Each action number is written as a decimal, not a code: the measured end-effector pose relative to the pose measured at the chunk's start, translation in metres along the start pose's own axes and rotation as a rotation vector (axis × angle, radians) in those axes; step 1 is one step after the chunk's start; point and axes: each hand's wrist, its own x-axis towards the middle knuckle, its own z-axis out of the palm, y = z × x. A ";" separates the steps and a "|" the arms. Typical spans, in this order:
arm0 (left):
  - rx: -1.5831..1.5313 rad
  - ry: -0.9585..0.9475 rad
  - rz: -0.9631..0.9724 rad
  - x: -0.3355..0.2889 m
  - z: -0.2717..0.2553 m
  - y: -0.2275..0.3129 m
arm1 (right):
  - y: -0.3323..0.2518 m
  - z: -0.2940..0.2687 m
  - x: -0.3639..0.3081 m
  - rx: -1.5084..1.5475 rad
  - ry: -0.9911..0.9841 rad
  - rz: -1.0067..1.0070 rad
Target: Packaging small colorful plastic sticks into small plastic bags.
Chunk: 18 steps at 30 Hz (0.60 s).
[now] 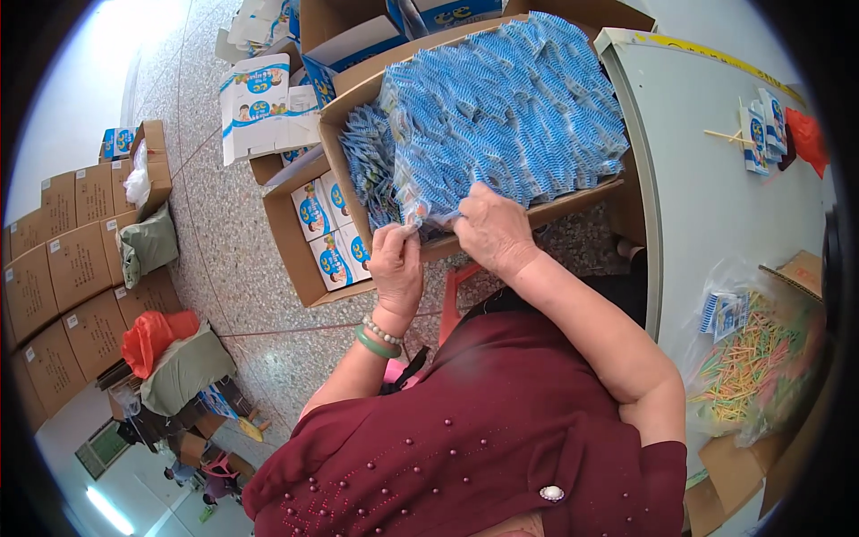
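Note:
My left hand [398, 264] is closed in a pinch at the near left edge of a large cardboard box [573, 194]. Thumb and fingers grip the clear plastic end of a small blue-and-white packet [414, 213]. Just to its right, my right hand [495, 231] is closed on the same clear plastic, its fingertips partly hidden. The two hands are slightly apart, with the film stretched between them. Beyond them the box is heaped with rows of blue-and-white packets [510, 107]. More packets [367, 152] stand in its left side.
Left of the big box, a smaller carton [295, 233] holds several printed white-and-blue boxes. A grey-green table [716, 188] stands at the right, with a clear bag of colored sticks [752, 358] on it. Brown cartons [80, 268] are stacked far left. A red stool [452, 300] is below my hands.

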 end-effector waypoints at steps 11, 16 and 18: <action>-0.137 -0.201 -0.119 -0.007 0.009 0.005 | -0.027 0.006 0.005 -0.098 -0.195 0.099; 0.108 -0.106 0.043 -0.002 0.017 -0.003 | -0.020 0.020 0.000 0.208 -0.290 0.019; -0.033 -0.093 -0.034 -0.006 0.022 -0.016 | -0.012 0.024 -0.001 0.301 -0.301 0.009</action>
